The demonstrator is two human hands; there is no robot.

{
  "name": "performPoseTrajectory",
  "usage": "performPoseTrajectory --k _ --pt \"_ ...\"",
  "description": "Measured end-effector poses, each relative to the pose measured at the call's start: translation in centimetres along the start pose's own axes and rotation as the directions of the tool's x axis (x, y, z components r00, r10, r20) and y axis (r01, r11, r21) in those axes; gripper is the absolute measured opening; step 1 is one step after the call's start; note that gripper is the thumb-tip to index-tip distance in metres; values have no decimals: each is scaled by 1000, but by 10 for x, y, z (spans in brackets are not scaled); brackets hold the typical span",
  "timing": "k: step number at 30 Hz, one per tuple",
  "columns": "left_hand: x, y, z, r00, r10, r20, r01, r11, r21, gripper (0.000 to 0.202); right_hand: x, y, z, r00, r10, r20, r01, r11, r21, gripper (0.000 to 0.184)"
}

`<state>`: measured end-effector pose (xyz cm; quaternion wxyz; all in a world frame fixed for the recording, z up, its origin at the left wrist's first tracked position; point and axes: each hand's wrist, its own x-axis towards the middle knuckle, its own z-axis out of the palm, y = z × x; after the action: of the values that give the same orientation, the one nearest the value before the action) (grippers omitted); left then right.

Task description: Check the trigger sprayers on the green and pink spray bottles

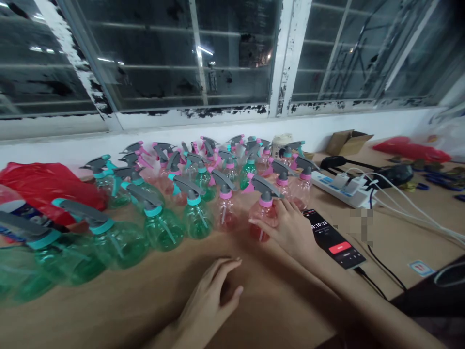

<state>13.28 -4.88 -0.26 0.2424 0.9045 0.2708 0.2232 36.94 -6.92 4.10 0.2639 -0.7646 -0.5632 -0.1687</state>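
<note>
My right hand [288, 228] wraps its fingers around the belly of a pink spray bottle [264, 213] with a grey trigger, standing at the front of a crowd of bottles. My left hand [214, 295] rests on the wooden table [254, 300] in front of me, fingers loosely curled and apart, holding nothing. Green spray bottles [196, 213] with teal collars stand to the left, and pink spray bottles [227, 206] fill the middle and back.
A phone [336, 240] showing a running timer lies right of my right hand. A white power strip [341, 186] with several cables sits behind it. A red plastic bag [43, 186] lies at the left, a cardboard box [347, 141] at the back right.
</note>
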Motion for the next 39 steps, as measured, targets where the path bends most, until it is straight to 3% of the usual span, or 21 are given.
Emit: performPoseTrajectory --k 4,8,11,13,15,18,21,23,28,35,37,39 --pt "9 8 7 998 -63 -30 61 997 -50 64 -37 -7 -19 991 -134 -27 135 991 14 68" --pt "9 16 12 997 -72 -15 71 993 -91 90 -69 -30 -36 984 -169 -57 174 981 92 66" --pt "2 18 11 997 -72 -13 69 988 -136 86 -79 -43 -43 979 -190 -80 200 970 142 68" --pt "-4 17 5 998 -64 -3 63 986 -157 86 -77 -48 -48 982 -185 -33 187 951 247 65" --pt "-10 17 -3 998 -52 33 57 984 -170 90 -69 -50 -52 973 -216 79 156 873 462 58" --pt "-17 19 -16 995 -24 98 42 982 -182 86 -56 -57 -55 917 -342 205 58 624 780 49" --pt "-21 21 -26 990 19 142 7 983 -185 83 -52 -70 -53 910 -371 185 -12 423 906 45" --pt "-22 22 -31 985 51 164 -19 981 -191 85 -54 -81 -49 928 -346 135 9 384 923 39" --pt "-25 11 -40 977 72 199 -38 985 -168 85 -60 -101 -42 971 -240 4 123 511 851 17" --pt "-49 -35 -47 960 143 242 -170 981 93 104 -59 -109 -36 973 -198 117 17 568 823 24" --pt "-55 -45 -49 959 145 244 -185 971 151 101 -60 -109 -32 976 -182 117 12 587 809 17" --pt "-59 -49 -51 961 143 237 -189 964 187 95 -61 -109 -30 981 -165 98 37 664 747 15"
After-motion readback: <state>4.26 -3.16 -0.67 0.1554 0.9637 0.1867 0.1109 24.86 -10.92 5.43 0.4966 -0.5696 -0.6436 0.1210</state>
